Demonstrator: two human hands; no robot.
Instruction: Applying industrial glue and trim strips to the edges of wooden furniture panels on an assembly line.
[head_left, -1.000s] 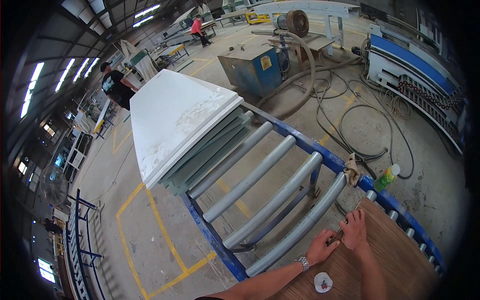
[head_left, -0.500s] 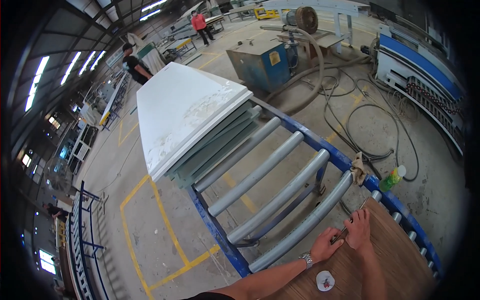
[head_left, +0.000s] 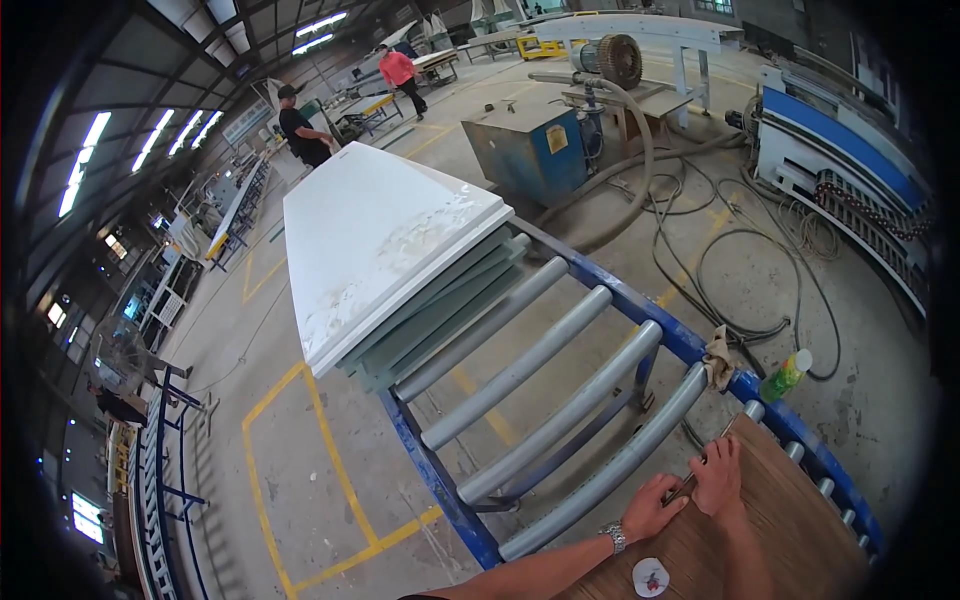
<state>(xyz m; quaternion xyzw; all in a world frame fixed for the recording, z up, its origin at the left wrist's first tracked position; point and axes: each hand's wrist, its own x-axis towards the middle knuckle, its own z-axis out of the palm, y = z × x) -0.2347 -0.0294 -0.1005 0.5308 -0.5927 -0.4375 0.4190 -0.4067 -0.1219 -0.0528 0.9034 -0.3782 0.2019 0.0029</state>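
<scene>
At the lower right of the frame, a thin dark tool (head_left: pixel 705 465) lies along the near edge of a brown wooden panel (head_left: pixel 790 530), slanting up toward the right. Both hands meet on it. The right hand (head_left: pixel 718 476) rests flat on the panel with its fingers over the tool's middle; whether its grip closes round the tool cannot be told. The left hand (head_left: pixel 652 512), with a metal wristwatch (head_left: pixel 614 537) on its wrist, pinches the tool's lower end, a narrow grip closed on it. Just below the left forearm a small round white disc (head_left: pixel 650 577) lies on the panel.

The panel sits on a blue-framed roller conveyor (head_left: pixel 560 400) whose grey rollers run up toward the centre. Farther along it, upper centre-left, lies a stack of white boards (head_left: pixel 385 245). A rag (head_left: pixel 717 358) hangs on the conveyor's right rail, and a green bottle (head_left: pixel 786 376) stands just beside it. Cables (head_left: pixel 730 260) coil over the concrete floor (head_left: pixel 300 440) at right.
</scene>
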